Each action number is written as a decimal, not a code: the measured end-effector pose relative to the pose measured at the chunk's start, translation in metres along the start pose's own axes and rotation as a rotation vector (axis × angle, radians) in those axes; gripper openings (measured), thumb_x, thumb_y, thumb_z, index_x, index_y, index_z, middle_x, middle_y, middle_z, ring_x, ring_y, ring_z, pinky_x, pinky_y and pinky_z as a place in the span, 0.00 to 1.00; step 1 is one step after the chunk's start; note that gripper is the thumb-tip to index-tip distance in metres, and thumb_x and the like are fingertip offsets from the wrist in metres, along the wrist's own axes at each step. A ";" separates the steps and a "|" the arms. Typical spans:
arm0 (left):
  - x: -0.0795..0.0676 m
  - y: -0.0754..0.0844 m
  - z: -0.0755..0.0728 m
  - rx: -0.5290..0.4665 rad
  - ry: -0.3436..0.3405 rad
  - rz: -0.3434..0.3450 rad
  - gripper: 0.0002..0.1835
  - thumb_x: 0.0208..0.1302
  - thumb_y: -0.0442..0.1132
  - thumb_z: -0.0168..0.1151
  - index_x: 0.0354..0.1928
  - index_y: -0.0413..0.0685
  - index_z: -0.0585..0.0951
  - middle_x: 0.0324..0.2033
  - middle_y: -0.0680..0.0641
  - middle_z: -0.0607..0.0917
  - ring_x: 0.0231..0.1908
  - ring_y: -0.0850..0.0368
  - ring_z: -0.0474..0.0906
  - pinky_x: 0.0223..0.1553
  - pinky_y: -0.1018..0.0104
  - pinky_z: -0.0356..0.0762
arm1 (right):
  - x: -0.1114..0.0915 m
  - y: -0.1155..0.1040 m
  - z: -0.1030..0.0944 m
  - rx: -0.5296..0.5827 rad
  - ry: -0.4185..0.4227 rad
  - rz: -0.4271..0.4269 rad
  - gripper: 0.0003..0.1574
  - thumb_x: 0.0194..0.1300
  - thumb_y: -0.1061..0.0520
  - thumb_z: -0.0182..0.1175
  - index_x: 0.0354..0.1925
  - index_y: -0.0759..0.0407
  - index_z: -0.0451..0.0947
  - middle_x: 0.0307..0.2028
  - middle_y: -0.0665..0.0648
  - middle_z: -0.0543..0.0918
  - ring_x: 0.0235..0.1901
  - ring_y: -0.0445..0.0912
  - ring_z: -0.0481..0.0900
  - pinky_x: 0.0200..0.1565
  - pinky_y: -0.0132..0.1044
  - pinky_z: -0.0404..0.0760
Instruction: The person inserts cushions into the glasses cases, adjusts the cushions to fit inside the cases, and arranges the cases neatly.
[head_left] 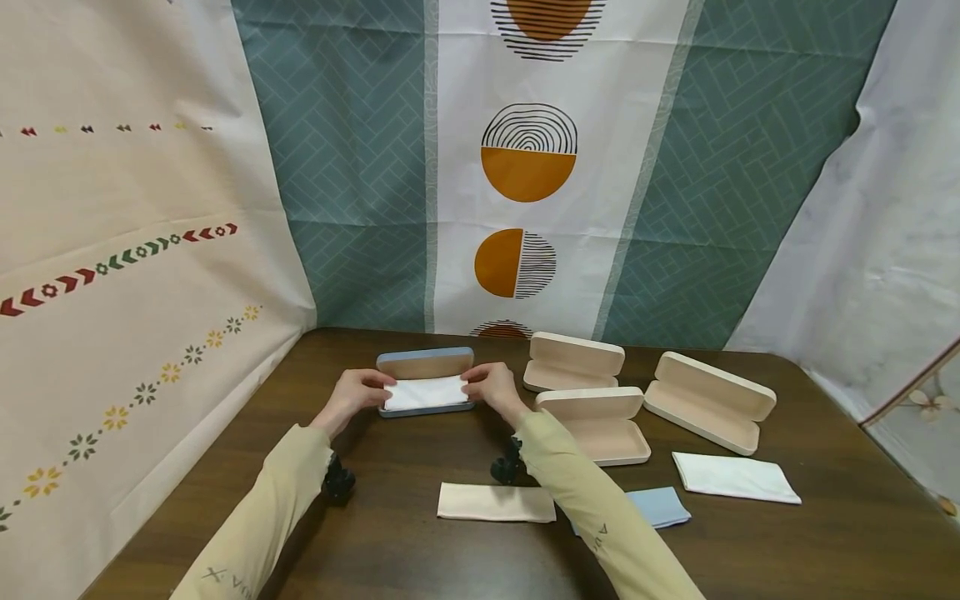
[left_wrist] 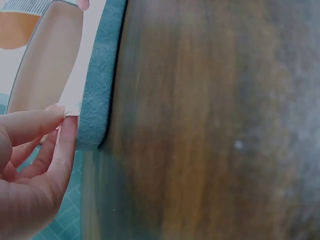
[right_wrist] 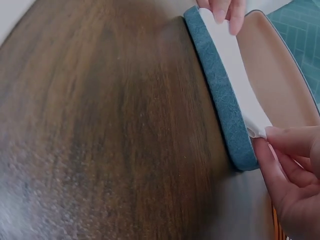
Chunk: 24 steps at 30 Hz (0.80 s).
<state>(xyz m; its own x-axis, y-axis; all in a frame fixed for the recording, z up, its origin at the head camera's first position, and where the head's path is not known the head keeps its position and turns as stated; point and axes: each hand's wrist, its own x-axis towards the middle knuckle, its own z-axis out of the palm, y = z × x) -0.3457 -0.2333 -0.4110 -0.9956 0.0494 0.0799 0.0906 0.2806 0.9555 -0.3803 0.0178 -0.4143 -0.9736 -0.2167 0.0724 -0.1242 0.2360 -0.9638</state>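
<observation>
Your left grip [head_left: 351, 400] pinched one end of the folded white cloth [head_left: 426, 393] between thumb and fingers; your right grip [head_left: 495, 392] pinched the other. The cloth lay lengthwise over the base of the open blue case [head_left: 429, 412]. Right of that stood three open cream cases [head_left: 708, 398]. Nearer you on the brown surface [head_left: 375, 542] lay a cream cloth [head_left: 495, 503], a light-blue cloth [head_left: 660, 507] partly hidden by your right sleeve [head_left: 600, 508], and another white cloth [head_left: 737, 477].

Head view forward and downward, wrist views close, blue case [head_left: 424, 365] in all
</observation>
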 end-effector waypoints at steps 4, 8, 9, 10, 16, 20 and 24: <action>-0.001 0.003 -0.001 0.038 0.032 -0.017 0.12 0.50 0.21 0.62 0.40 0.24 0.78 0.34 0.35 0.80 0.26 0.56 0.77 0.31 0.64 0.77 | 0.001 0.001 -0.002 -0.038 0.007 -0.021 0.09 0.52 0.71 0.63 0.36 0.72 0.80 0.29 0.60 0.81 0.24 0.47 0.80 0.29 0.37 0.79; -0.002 0.005 -0.005 0.045 0.044 -0.036 0.12 0.51 0.22 0.62 0.40 0.24 0.77 0.36 0.34 0.80 0.28 0.56 0.77 0.32 0.64 0.77 | 0.002 0.002 -0.005 -0.083 0.041 -0.027 0.09 0.53 0.70 0.63 0.35 0.72 0.80 0.29 0.59 0.81 0.24 0.46 0.80 0.29 0.36 0.79; -0.003 0.005 -0.006 0.038 0.042 -0.036 0.13 0.51 0.22 0.62 0.40 0.23 0.77 0.37 0.34 0.79 0.29 0.56 0.77 0.33 0.64 0.77 | 0.001 0.002 -0.006 -0.082 0.054 -0.023 0.08 0.53 0.70 0.63 0.35 0.72 0.80 0.29 0.59 0.81 0.24 0.47 0.80 0.29 0.36 0.79; -0.003 0.005 -0.007 0.029 0.042 -0.034 0.13 0.52 0.22 0.62 0.41 0.23 0.76 0.38 0.33 0.79 0.30 0.55 0.78 0.34 0.64 0.77 | 0.001 0.002 -0.007 -0.075 0.070 -0.020 0.08 0.53 0.70 0.63 0.35 0.72 0.80 0.29 0.59 0.81 0.25 0.47 0.80 0.30 0.36 0.79; -0.005 0.010 -0.015 -0.041 0.104 0.009 0.14 0.53 0.27 0.64 0.41 0.24 0.76 0.38 0.36 0.79 0.33 0.52 0.79 0.36 0.61 0.77 | 0.001 0.000 -0.014 0.082 0.172 -0.066 0.09 0.55 0.69 0.62 0.37 0.71 0.79 0.32 0.61 0.80 0.29 0.50 0.80 0.32 0.37 0.79; 0.002 -0.001 -0.022 -0.152 0.139 0.068 0.13 0.51 0.32 0.67 0.38 0.32 0.79 0.33 0.42 0.79 0.33 0.53 0.79 0.34 0.61 0.77 | 0.001 -0.003 -0.015 0.180 0.194 -0.104 0.12 0.57 0.67 0.62 0.40 0.71 0.77 0.34 0.61 0.79 0.33 0.52 0.80 0.35 0.39 0.78; 0.003 0.005 -0.016 -0.179 0.232 0.046 0.17 0.51 0.39 0.69 0.39 0.35 0.78 0.33 0.45 0.79 0.35 0.50 0.77 0.35 0.59 0.77 | 0.004 -0.005 -0.014 0.225 0.181 -0.106 0.15 0.59 0.62 0.61 0.44 0.69 0.76 0.36 0.59 0.78 0.38 0.53 0.77 0.38 0.40 0.77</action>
<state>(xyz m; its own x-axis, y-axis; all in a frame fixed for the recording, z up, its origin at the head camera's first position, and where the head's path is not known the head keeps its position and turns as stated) -0.3490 -0.2475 -0.4017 -0.9715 -0.1678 0.1673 0.1504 0.1090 0.9826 -0.3866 0.0285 -0.4053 -0.9784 -0.0517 0.2003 -0.2006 0.0014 -0.9797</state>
